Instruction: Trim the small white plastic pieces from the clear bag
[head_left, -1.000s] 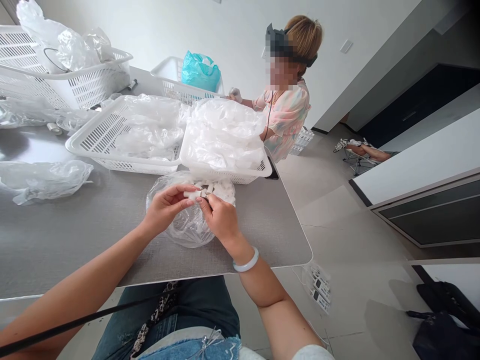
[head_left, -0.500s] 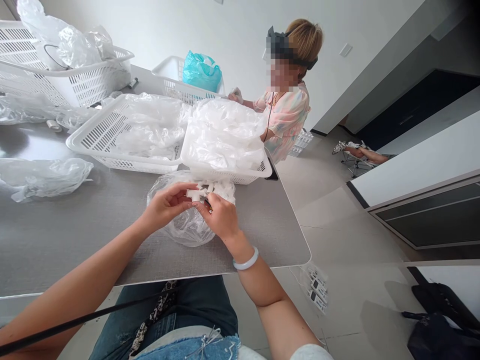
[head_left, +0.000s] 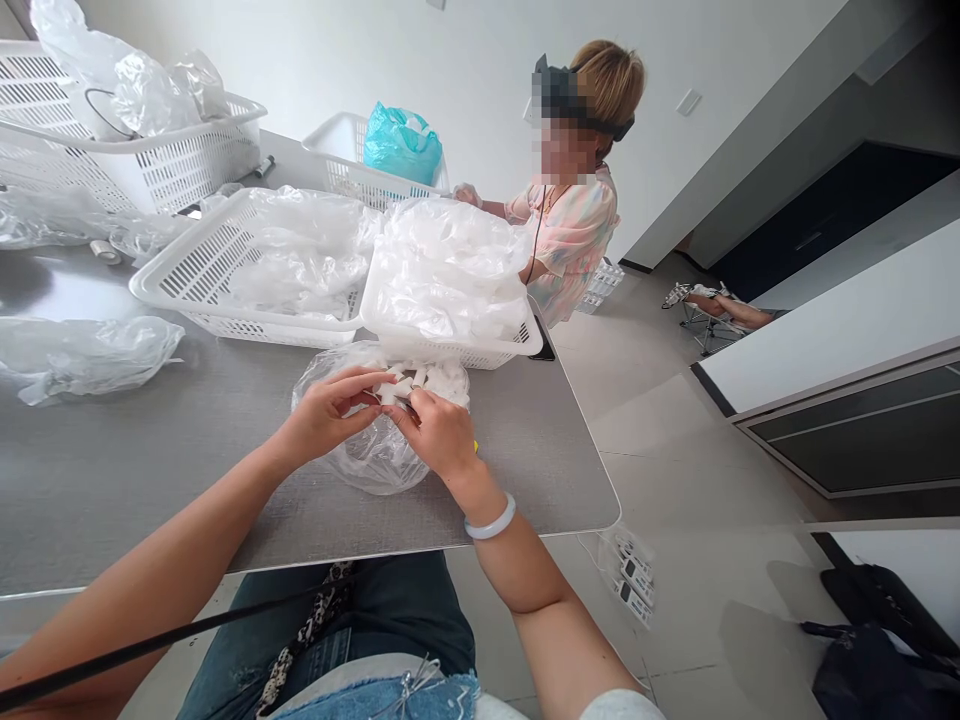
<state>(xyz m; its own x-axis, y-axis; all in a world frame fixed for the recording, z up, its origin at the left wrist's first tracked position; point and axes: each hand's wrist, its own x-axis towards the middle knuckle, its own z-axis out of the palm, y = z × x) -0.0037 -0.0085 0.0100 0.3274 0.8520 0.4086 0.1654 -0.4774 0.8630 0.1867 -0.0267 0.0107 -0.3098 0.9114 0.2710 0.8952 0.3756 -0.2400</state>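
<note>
Over a clear plastic bag on the table, my left hand pinches a small white T-shaped plastic fitting between thumb and fingers. My right hand is closed against the fitting's other side. It grips a slim tool, mostly hidden; a dark part shows by the fingertips and a yellow end sticks out behind the hand. More small white pieces lie in the bag, just beyond my fingers.
Two white baskets of clear bags stand beyond my hands. Another basket is at the far left, and one holds a turquoise bag. A co-worker stands at the table's far side. The table's right edge is close.
The fitting has turned and dropped slightly between my fingers. A yellow end now shows beside my right hand. The co-worker's hand has shifted a little.
</note>
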